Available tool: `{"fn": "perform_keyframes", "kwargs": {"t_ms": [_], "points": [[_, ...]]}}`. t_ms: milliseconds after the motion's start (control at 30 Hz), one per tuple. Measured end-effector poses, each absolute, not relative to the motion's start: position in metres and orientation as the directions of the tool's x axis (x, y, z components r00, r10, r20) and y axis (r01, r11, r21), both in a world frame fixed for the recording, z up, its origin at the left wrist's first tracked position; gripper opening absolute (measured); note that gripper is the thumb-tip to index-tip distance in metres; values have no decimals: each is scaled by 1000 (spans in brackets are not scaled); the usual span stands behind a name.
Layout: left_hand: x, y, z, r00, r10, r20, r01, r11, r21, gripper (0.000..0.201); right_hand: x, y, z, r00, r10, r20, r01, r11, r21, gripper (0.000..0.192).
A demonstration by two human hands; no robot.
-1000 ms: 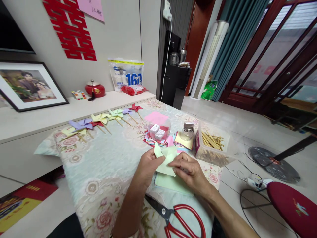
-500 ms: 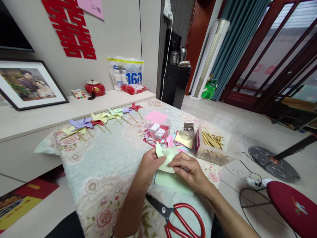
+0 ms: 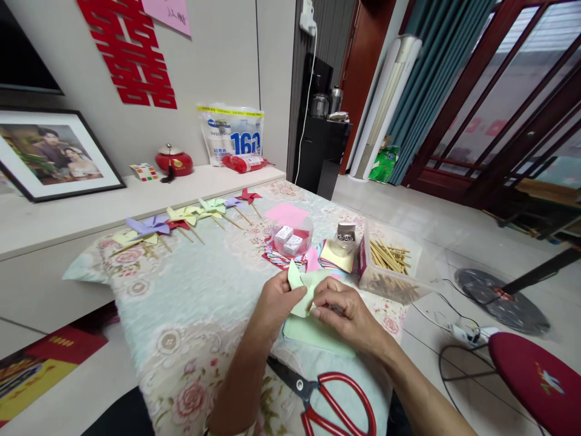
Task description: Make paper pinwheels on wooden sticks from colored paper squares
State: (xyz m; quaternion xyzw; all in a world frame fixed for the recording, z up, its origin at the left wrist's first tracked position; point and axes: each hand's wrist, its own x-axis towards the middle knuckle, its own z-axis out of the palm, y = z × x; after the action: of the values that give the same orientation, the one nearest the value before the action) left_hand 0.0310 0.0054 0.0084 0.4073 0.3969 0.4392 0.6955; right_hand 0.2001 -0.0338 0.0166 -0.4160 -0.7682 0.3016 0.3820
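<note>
Both hands grip a pale green paper (image 3: 301, 303) whose flaps curl upward, like a half-folded pinwheel. My left hand (image 3: 276, 303) pinches its left side with thumb and fingers. My right hand (image 3: 342, 309) pinches a corner at its right, fingers closed together. Below them lies a flat stack of light green paper sheets (image 3: 318, 334). Close to my forearms, scissors (image 3: 313, 390) with red handles rest on the flowered tablecloth (image 3: 186, 357). Several finished paper pinwheels (image 3: 149, 226) on sticks line the table's far left edge.
A clear box of wooden sticks (image 3: 390, 260) stands at the right. Ahead are a round container with small white boxes (image 3: 293, 239), a small open box of metal pins (image 3: 345, 233), yellow paper squares (image 3: 338, 257) and pink paper (image 3: 287, 212). A red stool (image 3: 535, 381) stands right.
The right-hand side of the green paper has been drawn in and bent under my right fingers. My left hand has shifted very slightly right; everything else is the same.
</note>
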Motion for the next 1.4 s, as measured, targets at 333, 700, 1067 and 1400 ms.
{"fn": "perform_keyframes", "kwargs": {"t_ms": [333, 700, 1067, 1400], "points": [[33, 7, 8, 315, 930, -188, -289, 283, 914, 38, 193, -36, 21, -279, 891, 357, 356, 442, -823, 16], [33, 7, 7, 321, 928, -191, -276, 284, 918, 42, 189, -37, 10, -112, 950, 292, 455, 310, -835, 13], [34, 7, 7, 315, 929, -195, -263, 283, 923, 38, 184, -36, 9, -15, 965, 260, 556, 224, -800, 11], [34, 6, 11, 314, 927, -205, -264, 292, 919, 40, 182, -32, 9, 39, 973, 227, 575, 164, -801, 4]]}}
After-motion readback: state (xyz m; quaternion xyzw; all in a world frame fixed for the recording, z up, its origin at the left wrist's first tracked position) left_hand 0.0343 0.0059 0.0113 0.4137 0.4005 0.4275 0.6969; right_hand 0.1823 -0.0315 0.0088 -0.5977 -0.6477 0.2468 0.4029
